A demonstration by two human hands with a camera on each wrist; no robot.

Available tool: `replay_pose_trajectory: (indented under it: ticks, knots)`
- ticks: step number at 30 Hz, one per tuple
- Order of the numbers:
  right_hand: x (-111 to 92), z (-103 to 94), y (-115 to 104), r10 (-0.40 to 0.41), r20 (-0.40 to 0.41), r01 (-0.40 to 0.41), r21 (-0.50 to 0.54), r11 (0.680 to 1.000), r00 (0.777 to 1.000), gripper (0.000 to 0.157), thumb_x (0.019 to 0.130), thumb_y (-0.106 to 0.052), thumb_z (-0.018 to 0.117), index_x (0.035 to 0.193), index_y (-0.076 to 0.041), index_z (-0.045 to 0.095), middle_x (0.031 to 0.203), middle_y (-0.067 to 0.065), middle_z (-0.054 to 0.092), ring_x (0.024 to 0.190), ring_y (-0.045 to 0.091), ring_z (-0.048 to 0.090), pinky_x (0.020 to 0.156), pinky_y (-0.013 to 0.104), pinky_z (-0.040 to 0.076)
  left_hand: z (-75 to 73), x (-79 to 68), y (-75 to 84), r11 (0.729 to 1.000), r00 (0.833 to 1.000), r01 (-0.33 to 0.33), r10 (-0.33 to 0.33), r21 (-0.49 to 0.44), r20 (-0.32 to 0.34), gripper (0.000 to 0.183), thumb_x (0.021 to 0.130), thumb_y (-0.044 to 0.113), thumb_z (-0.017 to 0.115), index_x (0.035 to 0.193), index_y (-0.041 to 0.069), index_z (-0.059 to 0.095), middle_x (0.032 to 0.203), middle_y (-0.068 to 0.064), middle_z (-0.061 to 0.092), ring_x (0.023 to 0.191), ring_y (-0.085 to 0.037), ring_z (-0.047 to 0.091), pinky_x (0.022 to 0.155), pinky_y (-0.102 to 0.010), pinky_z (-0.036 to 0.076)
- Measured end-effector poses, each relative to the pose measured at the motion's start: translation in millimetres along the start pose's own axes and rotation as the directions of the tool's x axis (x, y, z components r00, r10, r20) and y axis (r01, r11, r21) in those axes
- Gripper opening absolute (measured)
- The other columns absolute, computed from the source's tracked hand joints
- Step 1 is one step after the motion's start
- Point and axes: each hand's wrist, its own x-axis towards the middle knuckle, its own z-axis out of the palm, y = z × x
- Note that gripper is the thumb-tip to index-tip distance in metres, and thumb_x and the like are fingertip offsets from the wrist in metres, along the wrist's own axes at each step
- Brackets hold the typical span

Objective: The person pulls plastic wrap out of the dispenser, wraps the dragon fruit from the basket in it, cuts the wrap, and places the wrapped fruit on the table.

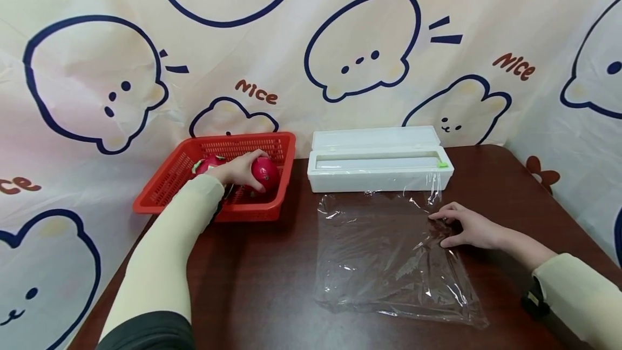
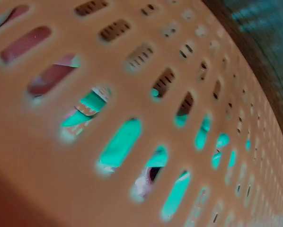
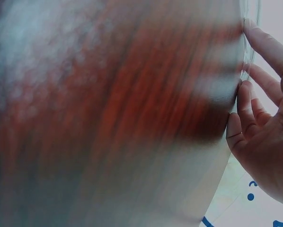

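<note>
In the head view my left hand reaches into a red plastic basket and grips a round red fruit, thumb on the near side and fingers over the top. Another red fruit with green tips lies to its left, partly behind the hand. The left wrist view is filled by the basket's slotted wall, and the hand is hidden there. My right hand touches the right part of a clear sheet of cling film spread on the table, thumb and fingers apart. Its fingertips meet the tabletop in the right wrist view.
A white cling film dispenser box with its lid raised stands at the back, and the film runs from its front. A small green slider sits at its right end. Behind the dark brown table hangs a printed cloth.
</note>
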Motion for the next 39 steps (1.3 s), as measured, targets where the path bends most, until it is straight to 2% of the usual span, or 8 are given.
replay_pose_trajectory:
  ticks: [4, 10, 17, 23, 28, 31, 39]
  knots:
    - [1, -0.4, -1, -0.001, 0.001, 0.001, -0.005, 1.0, 1.0, 0.06, 0.077, -0.034, 0.082, 0.126, -0.005, 0.062, 0.116, 0.009, 0.048, 0.101, 0.026, 0.052, 0.083, 0.042, 0.045, -4.7, -11.7, 3.1, 0.999, 0.998, 0.003, -0.005, -0.041, -0.06, 0.081, 0.074, 0.021, 0.086, 0.137, 0.012, 0.035, 0.133, -0.019, 0.045, 0.119, -0.038, 0.045, 0.095, -0.054, 0.044]
    - [2, -5.6, -2, -0.005, 0.0, 0.005, -0.013, 1.0, 1.0, 0.06, 0.077, -0.033, 0.083, 0.126, -0.006, 0.062, 0.116, 0.009, 0.049, 0.101, 0.025, 0.051, 0.083, 0.042, 0.045, -12.8, -34.6, 14.5, 0.992, 0.99, 0.01, -0.028, -0.129, -0.137, 0.093, 0.073, 0.025, 0.087, 0.145, 0.018, 0.028, 0.138, -0.016, 0.041, 0.121, -0.037, 0.044, 0.092, -0.053, 0.047]
    - [4, -6.4, -3, -0.012, 0.005, 0.012, -0.01, 1.0, 1.0, 0.061, 0.077, -0.035, 0.082, 0.126, -0.005, 0.062, 0.116, 0.009, 0.049, 0.1, 0.024, 0.05, 0.083, 0.041, 0.045, -21.2, -50.1, 19.0, 0.986, 0.966, -0.029, -0.015, -0.166, -0.26, 0.093, 0.073, 0.025, 0.087, 0.145, 0.018, 0.028, 0.137, -0.016, 0.042, 0.121, -0.037, 0.046, 0.09, -0.053, 0.048]
    - [2, -3.4, -3, -0.004, -0.002, 0.004, -0.006, 1.0, 1.0, 0.061, 0.076, -0.034, 0.083, 0.126, -0.005, 0.062, 0.116, 0.009, 0.049, 0.101, 0.025, 0.051, 0.083, 0.042, 0.045, -26.4, -61.9, 33.9, 0.974, 0.948, -0.112, 0.045, -0.199, -0.314, 0.092, 0.072, 0.02, 0.088, 0.144, 0.02, 0.031, 0.138, -0.013, 0.042, 0.123, -0.037, 0.045, 0.09, -0.055, 0.048]
    - [-1, 0.7, -2, 0.005, 0.0, -0.005, 0.003, 1.0, 1.0, 0.061, 0.076, -0.034, 0.083, 0.125, -0.005, 0.063, 0.117, 0.01, 0.048, 0.1, 0.025, 0.051, 0.083, 0.041, 0.045, -26.3, -69.3, 53.3, 0.964, 0.932, -0.197, 0.127, -0.179, -0.341, 0.09, 0.07, 0.015, 0.089, 0.141, 0.024, 0.035, 0.138, -0.005, 0.042, 0.123, -0.032, 0.045, 0.089, -0.053, 0.049]
    - [-2, 2.3, -1, 0.011, 0.001, -0.011, 0.001, 1.0, 1.0, 0.06, 0.076, -0.034, 0.083, 0.125, -0.006, 0.063, 0.117, 0.009, 0.048, 0.1, 0.025, 0.051, 0.082, 0.042, 0.045, -24.3, -72.0, 67.6, 0.958, 0.924, -0.241, 0.177, -0.156, -0.34, 0.089, 0.069, 0.013, 0.089, 0.139, 0.025, 0.036, 0.137, -0.002, 0.043, 0.123, -0.029, 0.044, 0.088, -0.052, 0.05]
    - [-2, 2.6, -1, 0.008, 0.002, -0.008, 0.002, 1.0, 1.0, 0.06, 0.076, -0.033, 0.083, 0.125, -0.006, 0.063, 0.117, 0.009, 0.048, 0.1, 0.024, 0.051, 0.083, 0.043, 0.044, -13.7, -74.8, 106.4, 0.932, 0.899, -0.353, 0.315, -0.078, -0.305, 0.094, 0.064, 0.011, 0.091, 0.14, 0.021, 0.037, 0.138, -0.002, 0.041, 0.126, -0.027, 0.041, 0.09, -0.052, 0.048]
